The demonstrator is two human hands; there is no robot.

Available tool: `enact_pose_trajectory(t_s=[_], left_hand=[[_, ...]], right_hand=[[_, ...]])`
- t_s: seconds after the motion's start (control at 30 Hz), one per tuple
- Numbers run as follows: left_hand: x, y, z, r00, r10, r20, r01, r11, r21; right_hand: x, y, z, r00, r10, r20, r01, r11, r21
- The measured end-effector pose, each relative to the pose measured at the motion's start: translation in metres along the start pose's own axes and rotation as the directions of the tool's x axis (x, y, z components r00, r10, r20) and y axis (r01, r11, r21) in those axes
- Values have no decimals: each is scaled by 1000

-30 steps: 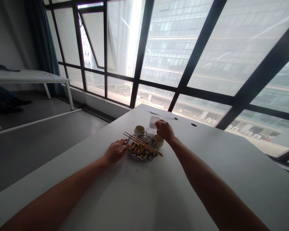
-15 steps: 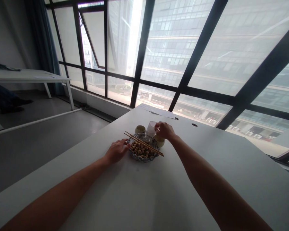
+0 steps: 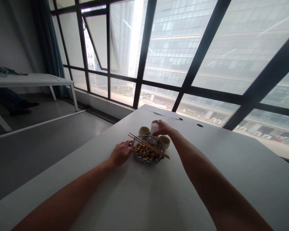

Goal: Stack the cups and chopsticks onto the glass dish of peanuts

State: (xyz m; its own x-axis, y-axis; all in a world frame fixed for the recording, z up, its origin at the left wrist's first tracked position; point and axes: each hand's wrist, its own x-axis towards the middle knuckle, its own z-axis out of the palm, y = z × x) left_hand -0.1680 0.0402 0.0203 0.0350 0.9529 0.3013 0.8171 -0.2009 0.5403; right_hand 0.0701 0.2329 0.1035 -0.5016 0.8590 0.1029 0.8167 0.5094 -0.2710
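A clear glass bowl (image 3: 148, 162) with a wavy rim holds peanuts (image 3: 146, 152). A pair of wooden chopsticks (image 3: 149, 146) lies across its top, slanting down to the right. My left hand (image 3: 121, 153) grips the bowl's left edge, its thumb nearer me than the fingers. Behind the bowl, my right hand (image 3: 162, 127) has its fingers round a translucent white cup (image 3: 154, 129); part of the cup is hidden by them. One small pale-green teacup (image 3: 144, 131) stands left of the white cup. A second teacup (image 3: 164, 142) sits below my right wrist, close to the bowl's right side.
All of this stands on a white table (image 3: 135, 195). Papers (image 3: 165, 112) lie at its far end, near round cable holes (image 3: 200, 125). Large windows (image 3: 175, 48) rise behind. At the left is another table (image 3: 29, 80), with a person's legs (image 3: 12, 101) under it.
My right hand has gone from pinching the white cup's rim to wrapping round its side. The right teacup now shows fully. My left hand stays at the bowl; the view has shifted slightly.
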Motion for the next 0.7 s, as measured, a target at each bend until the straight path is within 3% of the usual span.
enact_pose_trajectory(t_s=[0.3,0.7], left_hand=[[0,0,-2,1000,-8,9,8,1000,7],[0,0,-1,1000,1,-1,-1,1000,-1]], right_hand=[[1,5,10,999,38,-1,-38,999,10],[-9,-13,7,991,115,-69,-114,993,7]])
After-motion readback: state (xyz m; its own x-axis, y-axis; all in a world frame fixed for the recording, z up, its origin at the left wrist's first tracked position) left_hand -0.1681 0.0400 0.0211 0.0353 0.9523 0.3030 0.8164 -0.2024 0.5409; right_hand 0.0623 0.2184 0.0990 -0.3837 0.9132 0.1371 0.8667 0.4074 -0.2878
